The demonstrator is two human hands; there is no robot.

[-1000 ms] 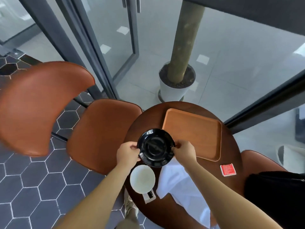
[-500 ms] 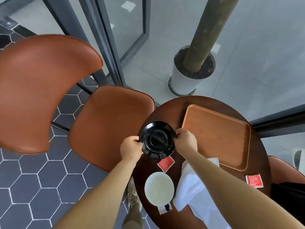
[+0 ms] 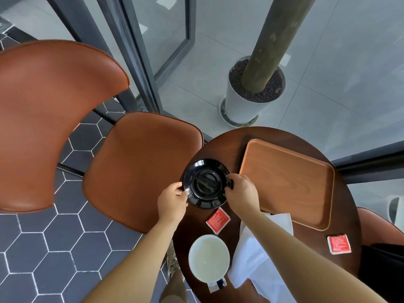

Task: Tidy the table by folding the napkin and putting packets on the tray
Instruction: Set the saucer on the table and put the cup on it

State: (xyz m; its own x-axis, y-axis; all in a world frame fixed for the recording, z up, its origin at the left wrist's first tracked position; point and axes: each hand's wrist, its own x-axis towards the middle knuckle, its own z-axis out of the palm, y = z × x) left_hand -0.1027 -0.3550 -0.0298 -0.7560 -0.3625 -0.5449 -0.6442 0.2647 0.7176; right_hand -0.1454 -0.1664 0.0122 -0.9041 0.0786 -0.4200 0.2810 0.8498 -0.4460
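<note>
A black saucer [image 3: 206, 183] sits at the round table's left edge, held on both sides: my left hand [image 3: 172, 201] grips its left rim and my right hand [image 3: 241, 193] grips its right rim. One red packet [image 3: 218, 220] lies just below the saucer. A second red packet [image 3: 338, 243] lies near the table's right edge. The white napkin [image 3: 251, 265] lies crumpled under my right forearm, partly hidden by it. The wooden tray [image 3: 286, 182] rests on the far right half of the table with nothing on it.
A white cup [image 3: 208, 258] stands near the front edge, with a small white packet [image 3: 215, 286] below it. The dark round table [image 3: 225, 145] is small. A brown chair [image 3: 140, 167] stands close on the left; a potted trunk [image 3: 247, 103] stands beyond the glass.
Both hands moved the black saucer leftward and away from the napkin, uncovering a red packet beneath it. The view has shifted left, so the table now sits further right.
</note>
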